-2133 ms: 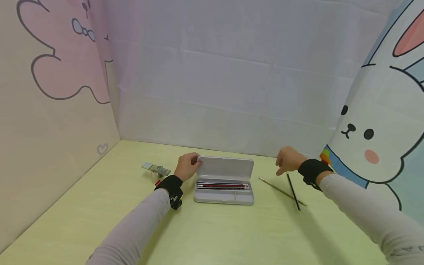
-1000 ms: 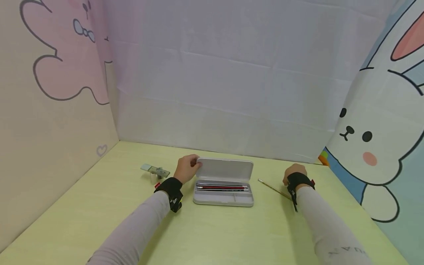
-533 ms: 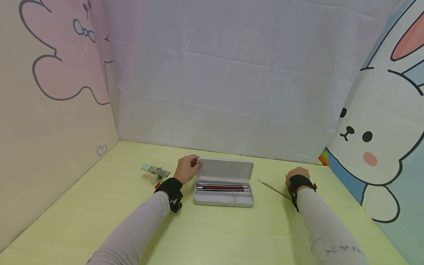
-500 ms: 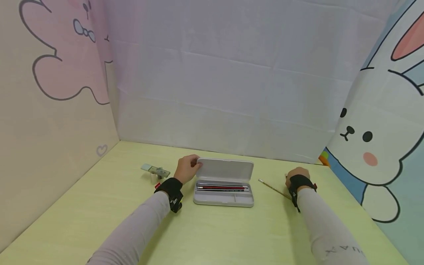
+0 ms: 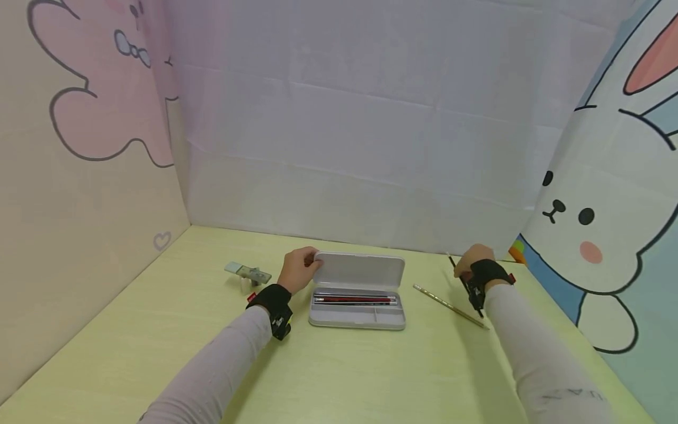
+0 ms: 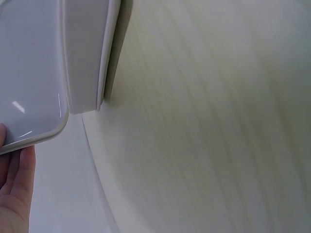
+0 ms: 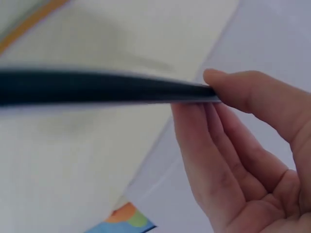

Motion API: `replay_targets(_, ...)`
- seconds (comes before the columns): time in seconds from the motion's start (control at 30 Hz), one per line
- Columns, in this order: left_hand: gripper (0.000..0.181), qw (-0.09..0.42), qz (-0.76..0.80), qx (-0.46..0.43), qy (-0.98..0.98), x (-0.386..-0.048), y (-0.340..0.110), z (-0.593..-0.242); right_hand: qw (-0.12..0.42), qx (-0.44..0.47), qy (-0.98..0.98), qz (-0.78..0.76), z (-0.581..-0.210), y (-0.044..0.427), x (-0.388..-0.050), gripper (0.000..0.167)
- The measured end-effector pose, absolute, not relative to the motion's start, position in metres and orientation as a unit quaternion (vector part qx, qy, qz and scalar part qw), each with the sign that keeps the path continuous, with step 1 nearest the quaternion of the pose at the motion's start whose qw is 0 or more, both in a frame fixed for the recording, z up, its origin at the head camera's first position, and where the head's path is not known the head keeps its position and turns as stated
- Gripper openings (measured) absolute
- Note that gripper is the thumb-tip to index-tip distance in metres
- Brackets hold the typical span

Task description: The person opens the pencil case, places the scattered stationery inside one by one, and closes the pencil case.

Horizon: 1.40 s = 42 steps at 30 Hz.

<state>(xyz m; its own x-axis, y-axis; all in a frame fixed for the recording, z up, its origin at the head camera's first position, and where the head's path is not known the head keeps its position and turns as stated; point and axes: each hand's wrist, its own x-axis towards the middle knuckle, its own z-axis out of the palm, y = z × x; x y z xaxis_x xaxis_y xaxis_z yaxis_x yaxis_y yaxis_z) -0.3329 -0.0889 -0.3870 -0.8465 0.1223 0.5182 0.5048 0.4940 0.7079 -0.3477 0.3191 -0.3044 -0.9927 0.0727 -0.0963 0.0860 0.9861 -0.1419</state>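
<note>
A light grey pencil case [image 5: 357,318] stands with its lid [image 5: 360,270] raised, and several pencils [image 5: 355,300] lie in its back compartment. At the lid's left edge, my left hand [image 5: 298,270] pinches the corner; the left wrist view shows the fingers [image 6: 22,179] behind the lid [image 6: 31,73]. To the right of the case, my right hand [image 5: 473,261] holds a dark pencil [image 5: 464,284] above the table. In the right wrist view the dark pencil [image 7: 112,88] is pinched between thumb and fingers. A gold pencil [image 5: 450,306] lies on the table between case and right hand.
A small greenish item with a pale end [image 5: 249,272] sits left of my left hand, propped on something small. The yellow-green table [image 5: 339,377] meets a whitish sheet [image 5: 339,176] at its back edge. Cartoon-printed sheets stand on the left and right.
My right hand has risen slightly from the table with the dark pencil, which has turned and shows on both sides of the hand. More of the gold pencil shows. The left hand holds its place.
</note>
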Motion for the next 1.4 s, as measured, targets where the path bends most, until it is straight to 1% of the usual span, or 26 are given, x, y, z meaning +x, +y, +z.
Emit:
replay_targets(0.1,0.012,0.21,-0.466,-0.187,-0.839,-0.335,-0.089,-0.389,0.027,0.036,0.994,-0.098,-0.285,0.314,-0.353,0.023)
replay_targets(0.23,0.013,0.213,-0.465,-0.186,-0.839,-0.337,-0.089,-0.39,0.014,0.009,0.996,-0.085,-0.26,0.303,-0.355,0.021)
replay_targets(0.3,0.013,0.214,-0.465,-0.188,-0.838,-0.337,-0.089,-0.39,0.004,-0.014,0.997,-0.074,-0.247,0.295,-0.353,0.019)
replay_targets(0.43,0.012,0.211,-0.465,-0.191,-0.838,-0.337,-0.088,-0.389,-0.019,-0.057,0.993,-0.104,-0.219,0.275,-0.343,0.014)
replay_targets(0.67,0.013,0.213,-0.46,-0.191,-0.841,-0.336,-0.088,-0.387,-0.035,-0.105,0.981,-0.158,-0.177,0.241,-0.331,0.018)
replay_targets(0.8,0.015,0.209,-0.461,-0.188,-0.842,-0.335,-0.089,-0.387,-0.042,-0.124,0.976,-0.175,-0.159,0.224,-0.326,0.019)
replay_targets(1.07,0.015,0.204,-0.461,-0.185,-0.844,-0.336,-0.09,-0.385,-0.042,-0.171,0.97,-0.169,-0.142,0.196,-0.317,0.021)
replay_targets(1.4,0.014,0.21,-0.456,-0.183,-0.845,-0.34,-0.095,-0.39,-0.039,-0.233,0.96,-0.15,-0.149,0.163,-0.32,0.014)
